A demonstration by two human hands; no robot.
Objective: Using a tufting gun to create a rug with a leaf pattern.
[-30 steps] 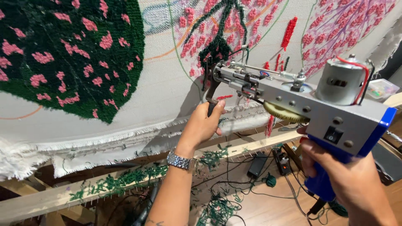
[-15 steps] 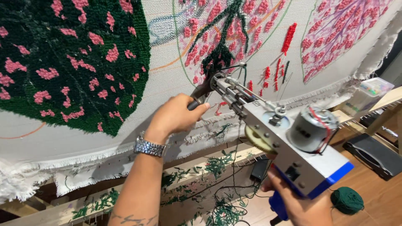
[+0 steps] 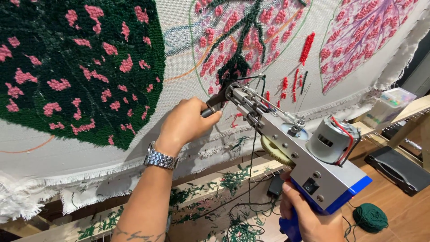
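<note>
1. The left hand [image 3: 186, 125] is wrapped tight around the front handle of the tufting gun [image 3: 286, 143].
2. The right hand [image 3: 309, 215] holds its blue back handle, lower down.
3. The gun is long and points up toward the cloth [image 3: 179, 62].
4. Its tip touches the cloth, just past the left hand, at the dark green stem [image 3: 244, 54].

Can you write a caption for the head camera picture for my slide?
Left hand grips the front handle and right hand the blue grip of a tufting gun pressed against stretched cloth.
</note>
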